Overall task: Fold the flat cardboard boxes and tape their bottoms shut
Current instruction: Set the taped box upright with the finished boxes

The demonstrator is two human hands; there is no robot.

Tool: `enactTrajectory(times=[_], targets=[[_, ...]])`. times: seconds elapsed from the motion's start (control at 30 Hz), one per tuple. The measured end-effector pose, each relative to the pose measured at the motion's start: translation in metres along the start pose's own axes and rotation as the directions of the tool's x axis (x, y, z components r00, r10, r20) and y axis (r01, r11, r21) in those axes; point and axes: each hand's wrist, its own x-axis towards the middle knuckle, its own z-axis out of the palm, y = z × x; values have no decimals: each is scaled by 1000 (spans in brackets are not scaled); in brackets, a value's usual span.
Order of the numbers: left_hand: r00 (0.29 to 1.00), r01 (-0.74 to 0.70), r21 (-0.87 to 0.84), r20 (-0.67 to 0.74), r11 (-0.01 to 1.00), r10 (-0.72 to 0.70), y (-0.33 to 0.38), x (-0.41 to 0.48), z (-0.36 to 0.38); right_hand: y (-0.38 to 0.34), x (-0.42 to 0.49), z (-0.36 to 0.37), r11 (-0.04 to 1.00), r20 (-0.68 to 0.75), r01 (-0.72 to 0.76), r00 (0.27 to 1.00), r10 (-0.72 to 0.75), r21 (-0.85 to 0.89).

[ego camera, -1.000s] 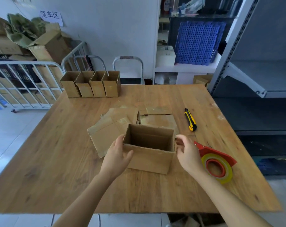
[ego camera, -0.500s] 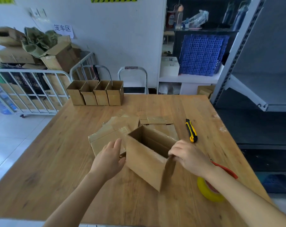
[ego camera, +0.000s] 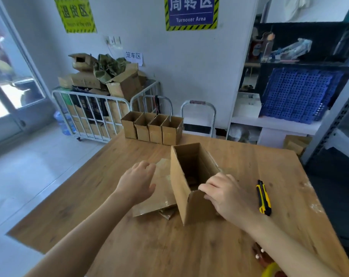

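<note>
- At the near right edge of the wooden table [ego camera: 219, 256], a red and yellow tape dispenser [ego camera: 270, 270] peeks out from under the right forearm, mostly hidden.
- The right hand [ego camera: 227, 196] grips the open cardboard box [ego camera: 180, 188] at its near top corner, with the fingers curled over the rim and into the opening.
- The box sits at the middle of the table, tilted, with its open top facing up and toward the camera. Whether its bottom rests on the wood cannot be told.
- The left hand [ego camera: 137, 180] is just left of the box and apart from it. Its fingers are loose and spread and hold nothing, above the flat cardboard sheets [ego camera: 159, 200]. Whether it touches them cannot be told.
- The flat sheets lie on the table on the left of the box and partly behind it.
- A yellow and black utility knife [ego camera: 264, 198] lies on the table to the right of the right hand, apart from it.
- At the far left edge of the table, four folded boxes [ego camera: 152, 129] stand in a row, touching, with their tops open.
- Beyond the table on the left, a white cage trolley [ego camera: 93, 114] holds stacked cardboard.
- On the far right, a blue plastic grid panel [ego camera: 297, 94] leans on a shelf.
</note>
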Motion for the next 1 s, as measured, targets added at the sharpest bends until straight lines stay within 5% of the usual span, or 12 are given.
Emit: enactTrajectory(times=[0.3,0.67,1.0], targets=[[993,92,-4,-68,996,-92,-62,35,-3,-17,93,57,998,11,61,998,-61,19],[996,85,5,-25,996,-85,-246,128,30,-67,265,193,995,43,77,996,-74,-67],[998,40,43,39,998,-42,-353,171,74,-86,373,327,998,266,-1,964,16,-55]])
